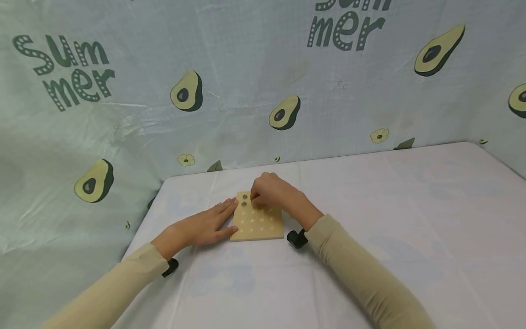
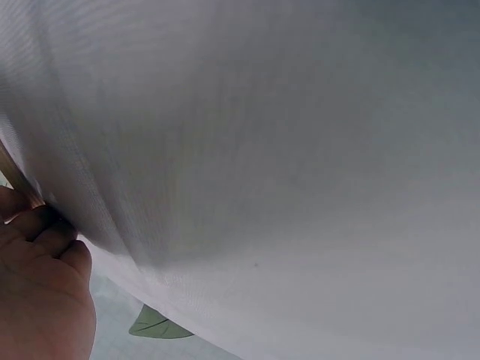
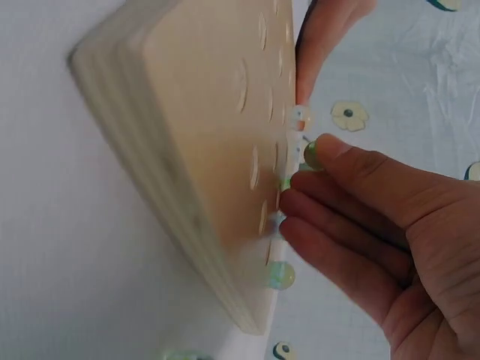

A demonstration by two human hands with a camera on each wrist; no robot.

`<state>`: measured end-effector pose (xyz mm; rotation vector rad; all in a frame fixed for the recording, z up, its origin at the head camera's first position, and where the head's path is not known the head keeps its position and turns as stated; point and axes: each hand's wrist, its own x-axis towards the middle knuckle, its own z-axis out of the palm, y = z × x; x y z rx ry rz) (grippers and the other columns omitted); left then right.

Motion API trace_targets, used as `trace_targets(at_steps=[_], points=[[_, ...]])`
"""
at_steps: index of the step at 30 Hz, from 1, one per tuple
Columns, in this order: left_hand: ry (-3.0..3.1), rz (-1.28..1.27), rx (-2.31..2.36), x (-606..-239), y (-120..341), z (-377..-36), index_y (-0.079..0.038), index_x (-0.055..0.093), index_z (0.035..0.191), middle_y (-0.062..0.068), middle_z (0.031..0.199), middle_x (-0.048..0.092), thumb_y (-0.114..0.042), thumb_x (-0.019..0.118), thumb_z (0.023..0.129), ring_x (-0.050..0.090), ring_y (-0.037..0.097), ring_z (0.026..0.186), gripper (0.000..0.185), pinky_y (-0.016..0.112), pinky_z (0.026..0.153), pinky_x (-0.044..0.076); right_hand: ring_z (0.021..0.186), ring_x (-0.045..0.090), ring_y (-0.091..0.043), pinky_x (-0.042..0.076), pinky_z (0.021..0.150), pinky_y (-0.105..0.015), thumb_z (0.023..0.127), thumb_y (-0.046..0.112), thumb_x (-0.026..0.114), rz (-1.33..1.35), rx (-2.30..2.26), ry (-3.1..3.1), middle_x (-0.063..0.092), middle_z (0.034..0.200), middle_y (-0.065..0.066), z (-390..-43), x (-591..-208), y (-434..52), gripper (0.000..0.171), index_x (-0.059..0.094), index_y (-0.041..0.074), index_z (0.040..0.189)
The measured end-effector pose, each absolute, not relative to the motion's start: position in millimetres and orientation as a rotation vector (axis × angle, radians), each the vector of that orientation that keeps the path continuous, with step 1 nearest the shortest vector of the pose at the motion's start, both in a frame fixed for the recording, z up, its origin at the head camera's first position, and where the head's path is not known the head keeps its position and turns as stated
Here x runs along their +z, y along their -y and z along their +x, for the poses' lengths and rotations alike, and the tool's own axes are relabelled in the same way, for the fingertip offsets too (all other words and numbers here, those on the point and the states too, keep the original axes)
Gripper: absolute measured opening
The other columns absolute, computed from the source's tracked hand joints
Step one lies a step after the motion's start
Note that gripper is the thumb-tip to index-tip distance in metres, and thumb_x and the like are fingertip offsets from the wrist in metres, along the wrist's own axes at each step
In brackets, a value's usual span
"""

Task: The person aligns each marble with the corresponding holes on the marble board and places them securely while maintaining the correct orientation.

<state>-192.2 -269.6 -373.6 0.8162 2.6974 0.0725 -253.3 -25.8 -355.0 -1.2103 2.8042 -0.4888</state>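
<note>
A pale wooden board (image 1: 256, 227) with rows of round hollows lies on the table. Glass marbles sit at its far left, one marble (image 1: 244, 197) behind another marble (image 1: 244, 204). My left hand (image 1: 209, 225) rests along the board's left edge, thumb and fingers extended. Only part of that hand (image 2: 45, 289) shows in the left wrist view. Over the far part of the board is my right hand (image 1: 271, 192). The right wrist view shows this hand (image 3: 375, 217) pinching a green marble (image 3: 310, 154) just off the board's face. Another marble (image 3: 282, 275) sits in the board near its fingers.
A white cloth (image 1: 370, 219) covers the table. Behind it hangs a curtain (image 1: 238, 91) printed with avocados. At the lower edge of the right wrist view, a greenish glassy thing (image 3: 184, 355) is partly cut off.
</note>
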Motion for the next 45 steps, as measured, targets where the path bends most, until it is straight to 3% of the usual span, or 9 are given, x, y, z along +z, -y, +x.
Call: trace_targets(at_steps=[17, 31, 38, 45], points=[[-2.672, 0.805, 0.112, -372, 272, -194, -0.011, 0.007, 0.164, 0.009, 0.171, 0.005, -0.069, 0.035, 0.102, 0.008, 0.025, 0.157, 0.09, 0.049, 0.122, 0.024, 0.093, 0.072, -0.01, 0.057, 0.08, -0.022, 0.092, 0.013, 0.078, -1.342, -0.286, -2.651, 0.077, 0.109, -0.002, -265, -344, 33, 0.017, 0.082, 0.012, 0.109], [-2.665, 0.801, 0.117, -369, 270, -194, -0.012, 0.007, 0.165, 0.008, 0.171, 0.004, -0.069, 0.036, 0.102, 0.008, 0.024, 0.157, 0.09, 0.049, 0.122, 0.024, 0.085, 0.069, -0.008, 0.057, 0.076, -0.023, 0.092, 0.01, 0.077, -1.381, -0.211, -2.656, 0.077, 0.104, -0.001, -269, -339, 37, 0.012, 0.084, 0.013, 0.102], [-2.669, 0.787, 0.113, -371, 270, -194, -0.013, 0.006, 0.164, 0.007, 0.171, 0.004, -0.069, 0.036, 0.102, 0.008, 0.024, 0.157, 0.09, 0.049, 0.122, 0.024, 0.095, 0.072, -0.012, 0.057, 0.084, -0.025, 0.092, 0.014, 0.078, -1.336, -0.249, -2.594, 0.077, 0.109, -0.003, -266, -338, 27, 0.021, 0.08, 0.01, 0.112], [-2.679, 0.801, 0.1, -372, 270, -194, -0.012, 0.007, 0.165, 0.008, 0.171, 0.005, -0.068, 0.036, 0.102, 0.009, 0.025, 0.157, 0.089, 0.049, 0.122, 0.024, 0.084, 0.066, -0.006, 0.056, 0.079, -0.023, 0.094, 0.019, 0.076, -1.338, -0.281, -2.614, 0.077, 0.103, -0.001, -256, -336, -9, 0.026, 0.078, 0.009, 0.118]])
